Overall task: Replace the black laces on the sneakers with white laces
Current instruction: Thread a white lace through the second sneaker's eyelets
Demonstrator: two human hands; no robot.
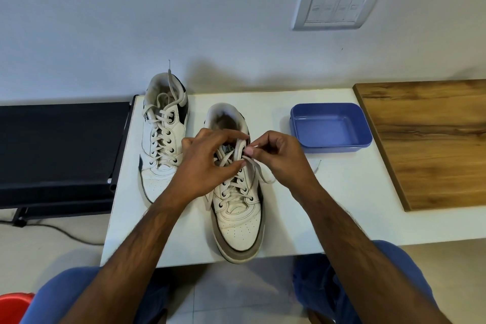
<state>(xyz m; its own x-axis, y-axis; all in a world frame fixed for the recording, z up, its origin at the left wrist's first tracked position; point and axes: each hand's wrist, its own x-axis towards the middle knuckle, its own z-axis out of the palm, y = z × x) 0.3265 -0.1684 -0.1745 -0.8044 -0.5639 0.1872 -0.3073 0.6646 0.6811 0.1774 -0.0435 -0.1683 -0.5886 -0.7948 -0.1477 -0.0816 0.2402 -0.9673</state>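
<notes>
Two white sneakers with black trim stand on the white table [328,218], toes toward me. The left sneaker [161,139] is laced in white, its lace ends hanging loose over the collar. The right sneaker [236,208] is laced in white up to its upper eyelets. My left hand [207,163] grips the upper part of this shoe, fingers curled over the tongue and thumb at the white lace [259,173]. My right hand [278,155] pinches the lace end beside the top right eyelet. A loose run of lace trails right across the table. No black laces show.
A blue plastic tray [330,127] sits on the table right of the shoes. A wooden board [431,139] lies at the far right. A black rack [60,150] stands left of the table. A red object [13,305] is at bottom left. A switch plate [338,4] is on the wall.
</notes>
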